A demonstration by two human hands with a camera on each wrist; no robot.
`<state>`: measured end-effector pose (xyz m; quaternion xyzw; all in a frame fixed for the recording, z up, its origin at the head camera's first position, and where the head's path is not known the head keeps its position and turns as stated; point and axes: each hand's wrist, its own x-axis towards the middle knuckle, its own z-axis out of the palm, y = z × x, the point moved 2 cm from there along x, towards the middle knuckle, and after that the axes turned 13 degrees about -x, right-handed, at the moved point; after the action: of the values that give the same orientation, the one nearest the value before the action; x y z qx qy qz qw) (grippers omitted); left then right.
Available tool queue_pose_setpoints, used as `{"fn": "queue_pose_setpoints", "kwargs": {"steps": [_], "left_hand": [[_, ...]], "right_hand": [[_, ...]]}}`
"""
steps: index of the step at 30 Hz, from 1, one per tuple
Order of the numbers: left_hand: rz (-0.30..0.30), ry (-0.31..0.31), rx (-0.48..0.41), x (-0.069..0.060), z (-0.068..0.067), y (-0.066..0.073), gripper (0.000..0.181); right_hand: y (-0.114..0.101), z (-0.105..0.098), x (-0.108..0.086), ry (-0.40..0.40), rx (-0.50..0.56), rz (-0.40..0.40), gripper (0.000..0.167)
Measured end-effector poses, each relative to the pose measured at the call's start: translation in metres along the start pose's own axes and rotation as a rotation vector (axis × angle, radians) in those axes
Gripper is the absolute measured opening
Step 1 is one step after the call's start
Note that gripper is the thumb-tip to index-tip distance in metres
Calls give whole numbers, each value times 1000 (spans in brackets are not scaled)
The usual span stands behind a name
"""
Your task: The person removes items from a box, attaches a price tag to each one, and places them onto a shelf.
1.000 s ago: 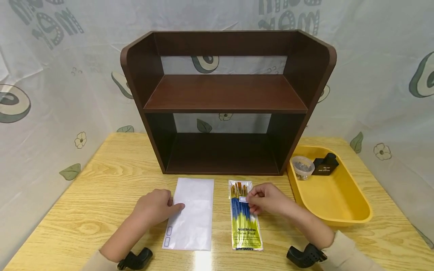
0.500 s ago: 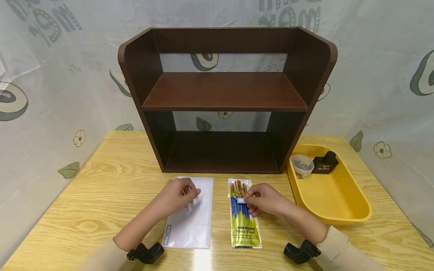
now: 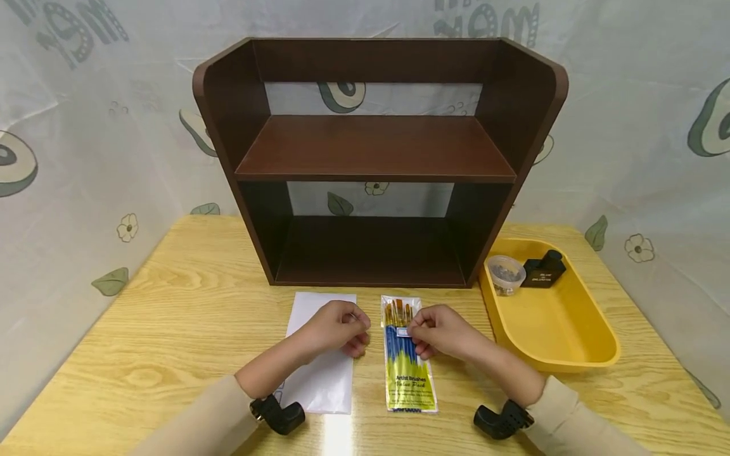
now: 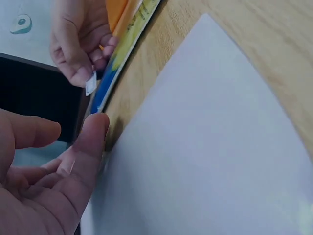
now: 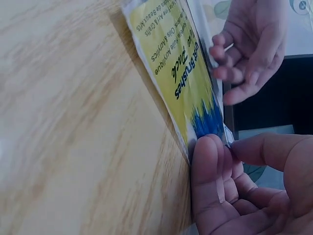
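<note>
Between thumb and finger, my right hand [image 3: 441, 330] pinches a small white label sticker [image 3: 403, 332] with a blue border, over a clear pack of artist brushes [image 3: 409, 373]. The pack lies flat on the table, its brush tips toward the shelf. My left hand [image 3: 340, 328] hovers over the right side of a white sheet [image 3: 325, 383], thumb and fingertips apart with nothing between them. In the left wrist view the label [image 4: 91, 83] sticks out from the right hand's fingertips. The right wrist view shows the brush pack [image 5: 171, 54] beside the right fingers.
A dark brown two-tier shelf [image 3: 371, 177] stands at the back of the wooden table [image 3: 171, 316]. To the right is a yellow tray [image 3: 561, 326] with a round clear tub [image 3: 505, 273] and a black bottle [image 3: 544, 271] in it.
My left hand has lifted off the white sheet's left side and moved right toward the brush pack. The right hand keeps pinching the label in nearly the same place.
</note>
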<state>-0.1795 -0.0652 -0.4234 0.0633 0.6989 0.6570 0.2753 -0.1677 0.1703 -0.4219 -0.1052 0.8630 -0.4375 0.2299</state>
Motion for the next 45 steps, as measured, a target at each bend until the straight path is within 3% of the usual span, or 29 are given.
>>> {"fn": "queue_pose_setpoints", "kwargs": {"steps": [5, 12, 22, 31, 37, 45], "left_hand": [[-68, 3, -74, 10, 6, -1, 21], [-93, 2, -122, 14, 15, -2, 23], [-87, 25, -117, 16, 21, -3, 17], [-116, 1, -85, 24, 25, -5, 19], [-119, -13, -51, 26, 26, -3, 20], [-102, 13, -24, 23, 27, -3, 20]], "right_hand": [[0, 0, 0, 8, 0, -22, 17], [1, 1, -1, 13, 3, -48, 17], [3, 4, -2, 11, 23, -44, 15], [5, 3, -2, 18, 19, -59, 15], [6, 4, 0, 50, 12, -52, 19], [4, 8, -1, 125, -51, -69, 17]]}}
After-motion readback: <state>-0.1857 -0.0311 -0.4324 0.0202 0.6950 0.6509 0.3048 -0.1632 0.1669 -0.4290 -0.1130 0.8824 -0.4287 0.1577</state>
